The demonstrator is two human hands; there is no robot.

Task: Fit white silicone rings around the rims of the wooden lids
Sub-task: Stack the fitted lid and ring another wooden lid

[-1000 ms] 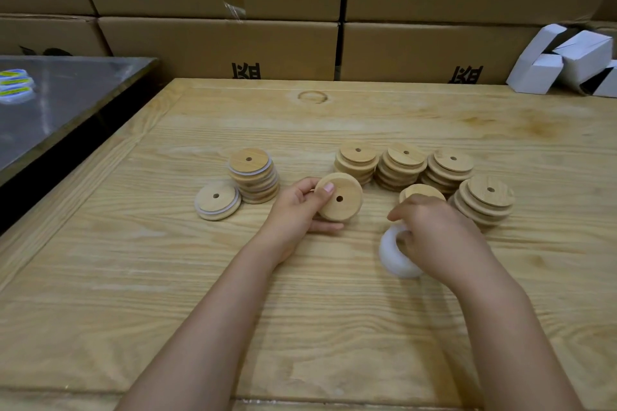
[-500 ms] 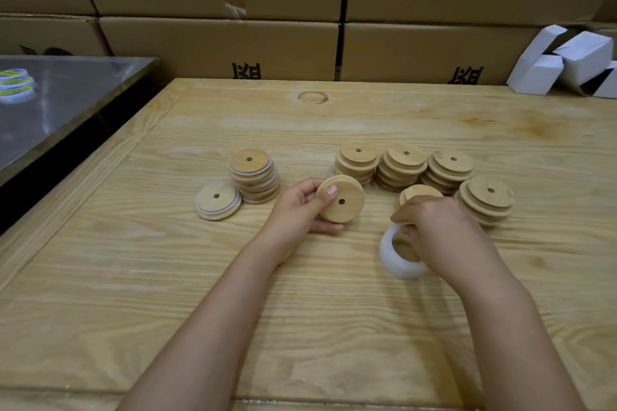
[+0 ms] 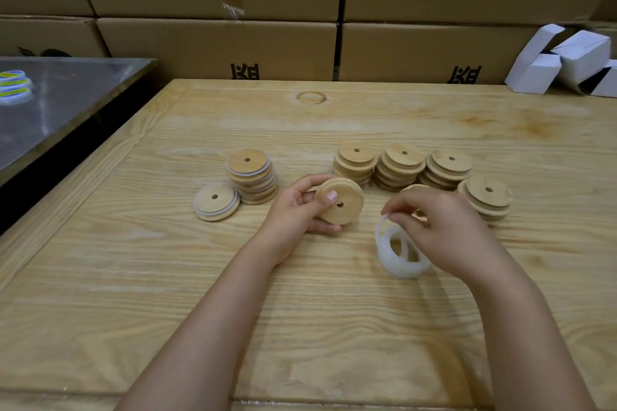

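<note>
A wall of brown cardboard cartons (image 3: 213,47) with black print closes off the back. In front of it runs the pale wooden table (image 3: 140,294). A steel-topped bench (image 3: 66,103) stands beside it on the left, and a few white folded boxes (image 3: 581,57) lie at the table's far right corner.

Four stacks of bare wooden lids (image 3: 399,167) stand in the middle right of the table, three in a row and one nearer and further right. Well to their left is a stack of ringed lids (image 3: 253,177) showing white edges, with a couple more ringed lids (image 3: 216,202) lying just beside it.

The left hand (image 3: 297,207) grips a single wooden lid (image 3: 340,205) tilted on edge, thumb on its face near the centre hole and fingers curled behind. The right hand (image 3: 444,227) pinches the top of a loose bunch of white silicone rings (image 3: 397,250) that stands on the table near the held lid, not touching it.
</note>
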